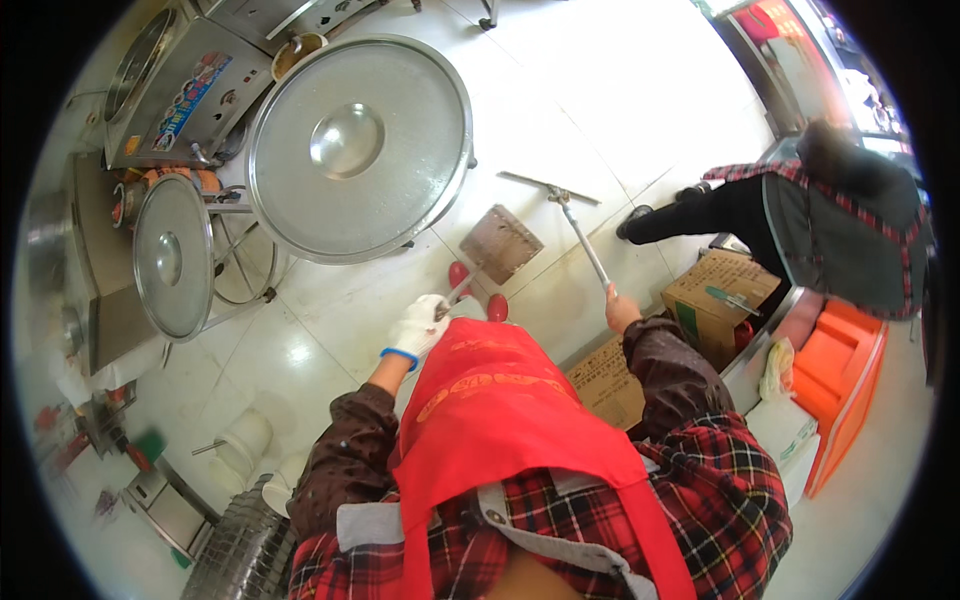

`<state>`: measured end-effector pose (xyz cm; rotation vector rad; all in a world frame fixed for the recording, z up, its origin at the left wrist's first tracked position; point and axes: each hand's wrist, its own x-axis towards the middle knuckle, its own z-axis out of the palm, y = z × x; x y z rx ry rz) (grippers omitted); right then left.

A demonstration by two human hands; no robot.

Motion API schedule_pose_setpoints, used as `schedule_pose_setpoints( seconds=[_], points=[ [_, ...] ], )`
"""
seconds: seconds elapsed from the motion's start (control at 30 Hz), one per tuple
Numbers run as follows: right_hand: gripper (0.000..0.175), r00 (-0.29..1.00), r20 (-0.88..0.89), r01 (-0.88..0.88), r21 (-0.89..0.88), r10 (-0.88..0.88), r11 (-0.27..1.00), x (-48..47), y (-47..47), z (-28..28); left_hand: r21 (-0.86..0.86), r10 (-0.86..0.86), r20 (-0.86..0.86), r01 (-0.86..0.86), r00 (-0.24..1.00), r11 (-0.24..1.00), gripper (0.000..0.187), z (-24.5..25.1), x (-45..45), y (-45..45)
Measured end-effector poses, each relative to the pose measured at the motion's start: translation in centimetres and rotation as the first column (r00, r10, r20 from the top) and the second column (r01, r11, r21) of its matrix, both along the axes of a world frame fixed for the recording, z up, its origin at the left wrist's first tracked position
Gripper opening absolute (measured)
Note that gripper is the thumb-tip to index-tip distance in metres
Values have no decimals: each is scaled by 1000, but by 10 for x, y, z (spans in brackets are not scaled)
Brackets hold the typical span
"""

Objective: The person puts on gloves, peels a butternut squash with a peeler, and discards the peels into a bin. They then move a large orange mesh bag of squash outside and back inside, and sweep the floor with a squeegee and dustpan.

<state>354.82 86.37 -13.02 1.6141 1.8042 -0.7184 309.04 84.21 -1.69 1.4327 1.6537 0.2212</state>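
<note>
My left hand, in a white glove with a blue band at the wrist, grips the handle of a dustpan. The dustpan's flat, dirty brown pan is just beyond my red shoes. Bare, my right hand is closed around the metal pole of a floor squeegee. Its long thin head lies across the tiles, ahead and to the right of the dustpan. A red apron covers my front and hides part of my legs.
Ahead on the left stand a large round metal lid and a smaller one, near wheeled frames. Cardboard boxes and an orange crate are at right. A person bends there, one foot near the squeegee. White buckets stand behind left.
</note>
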Motion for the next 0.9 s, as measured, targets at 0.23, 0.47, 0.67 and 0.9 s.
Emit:
schedule_pose_setpoints(
  seconds=[0.23, 0.47, 0.67, 0.9],
  points=[
    [73, 975, -90, 167, -315, -204, 934, -33, -151, 30, -107, 185, -27, -187, 982, 977, 21, 23, -86, -93],
    [70, 942, 107, 332, -406, -317, 852, -165, -191, -5, -127, 492, -49, -495, 869, 860, 20, 19, -215, -231],
    [63, 945, 122, 318, -558, -304, 766, -298, -176, 16, -83, 718, -90, -724, 690, 685, 17, 48, -323, -358],
    [68, 941, 70, 296, -642, -330, 707, -422, -189, 9, -38, 910, -159, -924, 383, 382, 16, 48, -413, -464]
  ],
)
